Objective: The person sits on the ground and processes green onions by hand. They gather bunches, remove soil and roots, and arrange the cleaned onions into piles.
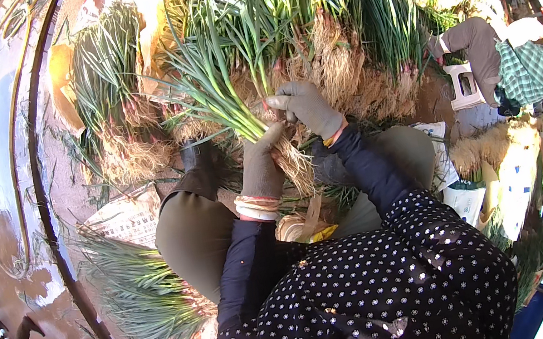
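My left hand [264,162], in a grey knit glove with bands at the wrist, is closed around a bunch of green onions [247,119]. The leaves fan out to the upper left and the pale roots hang below the fist. Just right of it, my right hand [305,106], gloved the same way, pinches the base of a green onion stalk [262,70] between thumb and finger, close to the bunch. Behind both hands stand thick upright clumps of green onions [332,50] with long tangled roots.
More green onions lie on a printed sack [127,216] at lower left. A hose [12,122] runs along the wet floor beyond a dark edge. At right, a person in a checked shirt [525,65] sits by a white plastic stool [462,85]. Other people's boots show at lower left.
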The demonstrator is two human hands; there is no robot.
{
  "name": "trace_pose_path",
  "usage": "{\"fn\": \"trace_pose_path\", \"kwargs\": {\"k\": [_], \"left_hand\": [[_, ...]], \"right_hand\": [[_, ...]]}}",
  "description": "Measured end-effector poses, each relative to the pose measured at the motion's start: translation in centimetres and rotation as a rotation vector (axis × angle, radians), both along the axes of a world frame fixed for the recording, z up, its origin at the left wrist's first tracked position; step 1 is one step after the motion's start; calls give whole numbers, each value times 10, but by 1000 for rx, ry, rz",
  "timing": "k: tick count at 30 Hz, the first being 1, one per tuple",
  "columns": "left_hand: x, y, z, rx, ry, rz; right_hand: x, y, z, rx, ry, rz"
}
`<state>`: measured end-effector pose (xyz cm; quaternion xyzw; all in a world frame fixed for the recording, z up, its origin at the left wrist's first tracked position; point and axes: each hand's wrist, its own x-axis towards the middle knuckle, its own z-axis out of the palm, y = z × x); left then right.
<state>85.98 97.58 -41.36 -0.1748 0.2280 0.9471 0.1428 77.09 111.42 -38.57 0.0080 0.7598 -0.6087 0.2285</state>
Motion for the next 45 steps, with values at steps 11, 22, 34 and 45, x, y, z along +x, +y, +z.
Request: {"fn": "trace_pose_path", "kwargs": {"k": [11,22,34,45], "left_hand": [[22,-2,-32,-902,279,84],[38,-15,13,142,-191,-76],[33,-1,-13,163,-248,-41],[33,-7,-9,94,-281,-129]], "right_hand": [[24,-10,-48,887,666,-72],[25,39,-50,-43,-225,183],[35,-22,-63,232,280,-122],[8,42,-44,1120,171,843]]}}
